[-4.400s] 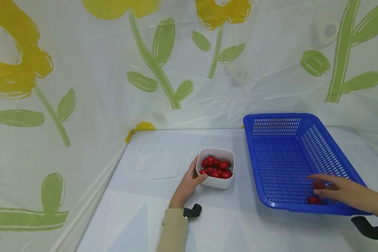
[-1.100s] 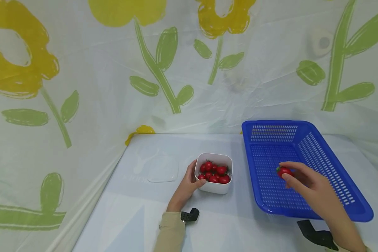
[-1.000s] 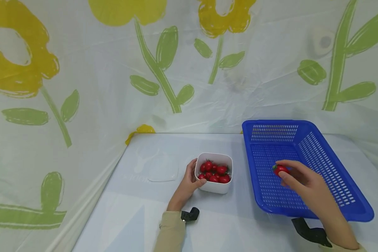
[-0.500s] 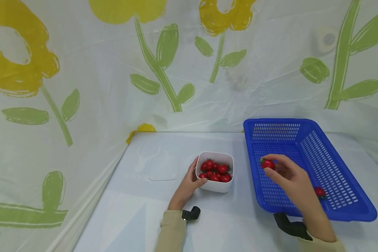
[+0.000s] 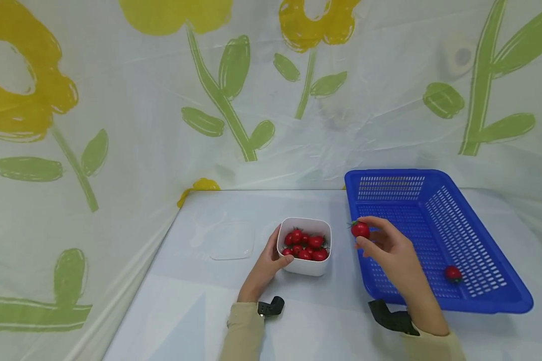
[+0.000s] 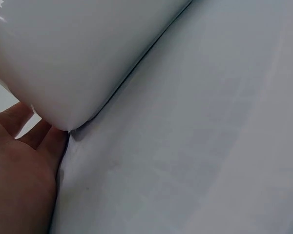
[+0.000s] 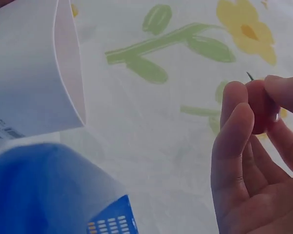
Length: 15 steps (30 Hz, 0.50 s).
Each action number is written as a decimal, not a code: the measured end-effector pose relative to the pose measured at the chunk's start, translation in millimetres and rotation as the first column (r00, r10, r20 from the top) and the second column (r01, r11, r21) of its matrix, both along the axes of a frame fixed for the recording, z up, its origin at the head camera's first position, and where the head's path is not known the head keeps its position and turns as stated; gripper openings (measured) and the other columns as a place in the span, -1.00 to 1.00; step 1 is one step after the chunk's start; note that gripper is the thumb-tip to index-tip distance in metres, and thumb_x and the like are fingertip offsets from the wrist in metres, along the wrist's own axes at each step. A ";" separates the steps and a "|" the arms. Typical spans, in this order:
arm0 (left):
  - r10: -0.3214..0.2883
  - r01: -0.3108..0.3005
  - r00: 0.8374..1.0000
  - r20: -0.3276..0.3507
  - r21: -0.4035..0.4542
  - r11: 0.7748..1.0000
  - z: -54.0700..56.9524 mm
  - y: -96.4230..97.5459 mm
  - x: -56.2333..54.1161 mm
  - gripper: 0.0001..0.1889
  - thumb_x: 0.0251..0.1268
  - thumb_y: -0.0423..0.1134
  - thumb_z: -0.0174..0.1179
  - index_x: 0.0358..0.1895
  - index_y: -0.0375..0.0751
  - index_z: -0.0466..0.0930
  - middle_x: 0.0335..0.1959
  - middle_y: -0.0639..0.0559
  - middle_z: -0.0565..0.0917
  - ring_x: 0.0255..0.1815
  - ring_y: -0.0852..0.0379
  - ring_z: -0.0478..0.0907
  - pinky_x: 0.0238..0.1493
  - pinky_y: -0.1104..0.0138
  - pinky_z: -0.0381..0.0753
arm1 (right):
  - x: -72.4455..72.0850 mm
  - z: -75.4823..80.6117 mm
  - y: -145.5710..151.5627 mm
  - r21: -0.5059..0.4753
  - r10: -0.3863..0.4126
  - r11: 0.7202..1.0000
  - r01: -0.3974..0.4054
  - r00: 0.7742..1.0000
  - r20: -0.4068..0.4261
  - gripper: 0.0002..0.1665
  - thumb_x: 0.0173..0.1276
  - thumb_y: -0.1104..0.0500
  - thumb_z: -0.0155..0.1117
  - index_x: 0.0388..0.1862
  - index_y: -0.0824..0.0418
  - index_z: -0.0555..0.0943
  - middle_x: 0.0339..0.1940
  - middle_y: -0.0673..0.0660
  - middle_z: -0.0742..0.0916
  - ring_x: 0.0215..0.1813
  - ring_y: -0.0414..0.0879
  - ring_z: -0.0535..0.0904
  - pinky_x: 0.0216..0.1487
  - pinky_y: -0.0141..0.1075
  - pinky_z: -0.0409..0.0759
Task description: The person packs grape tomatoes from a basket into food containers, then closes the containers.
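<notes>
My left hand (image 5: 264, 268) grips the left side of a white square container (image 5: 306, 268), thumb at its front rim, fingers along the side. Several cherry tomatoes (image 5: 304, 245) with green stems lie inside it. The left wrist view shows the container's wall (image 6: 63, 58) against the palm and fingers. My right hand (image 5: 390, 250) pinches one cherry tomato (image 5: 359, 229) above the left rim of a blue plastic basket (image 5: 404, 215). In the right wrist view this tomato (image 7: 261, 106) sits between thumb and fingertips. Another cherry tomato (image 5: 453, 274) lies on the basket's floor near its front right.
A clear lid (image 5: 232, 240) lies flat on the table left of the container. The white table (image 5: 162, 311) ends at the back against a flower-printed sheet (image 5: 140, 100). A narrow strip of table separates container and basket.
My right hand has picked a tomato out of the basket's front right and carried it left to the basket's left rim. My left hand keeps its grip on the container.
</notes>
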<state>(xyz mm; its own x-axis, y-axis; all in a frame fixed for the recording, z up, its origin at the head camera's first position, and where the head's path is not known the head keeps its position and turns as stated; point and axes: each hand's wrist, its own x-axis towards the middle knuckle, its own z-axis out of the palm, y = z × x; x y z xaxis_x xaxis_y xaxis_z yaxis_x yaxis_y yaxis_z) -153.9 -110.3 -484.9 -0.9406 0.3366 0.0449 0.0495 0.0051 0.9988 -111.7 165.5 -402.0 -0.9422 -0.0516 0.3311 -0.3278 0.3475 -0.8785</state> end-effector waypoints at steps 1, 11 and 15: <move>-0.002 0.002 1.000 -0.003 0.002 1.000 -0.4 0.2 -0.3 -0.22 0.16 -0.27 0.15 0.39 0.14 -0.08 0.37 0.13 0.05 0.37 0.05 -0.04 0.26 0.08 0.12 | -0.7 -0.9 -0.4 -0.009 0.003 1.000 -0.004 1.000 -0.006 -0.51 0.26 0.06 0.15 0.19 -0.01 0.37 -0.23 0.10 0.63 -0.35 0.00 0.57 -0.33 -0.33 0.59; -0.003 0.003 1.000 0.001 0.026 1.000 -2.8 2.5 -0.4 -0.21 0.15 -0.30 0.15 0.39 0.12 -0.07 0.37 0.11 0.06 0.37 0.02 -0.04 0.26 0.06 0.10 | 0.7 3.6 -12.3 -0.099 0.021 0.995 -0.019 1.000 0.022 -0.58 0.33 0.10 0.05 0.18 0.04 0.39 -0.31 0.15 0.64 -0.38 0.00 0.52 -0.34 -0.34 0.56; -0.003 0.003 1.000 -0.004 0.020 1.000 -3.3 2.3 -0.9 -0.21 0.15 -0.28 0.16 0.39 0.12 -0.07 0.37 0.11 0.06 0.37 0.03 -0.04 0.25 0.06 0.11 | -1.8 -1.2 -22.5 -0.106 -0.015 0.994 0.029 0.992 0.128 -0.51 0.26 0.01 0.14 0.19 -0.05 0.38 -0.26 0.09 0.67 -0.36 -0.06 0.57 -0.23 -0.33 0.56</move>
<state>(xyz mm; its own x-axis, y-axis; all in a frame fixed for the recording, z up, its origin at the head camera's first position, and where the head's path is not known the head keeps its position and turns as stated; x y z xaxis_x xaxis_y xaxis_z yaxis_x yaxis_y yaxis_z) -154.8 -108.0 -488.2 -0.9393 0.3385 0.0553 0.0533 -0.0150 0.9985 -113.5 142.9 -403.2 -0.9773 -0.0010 0.2118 -0.2051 0.2543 -0.9451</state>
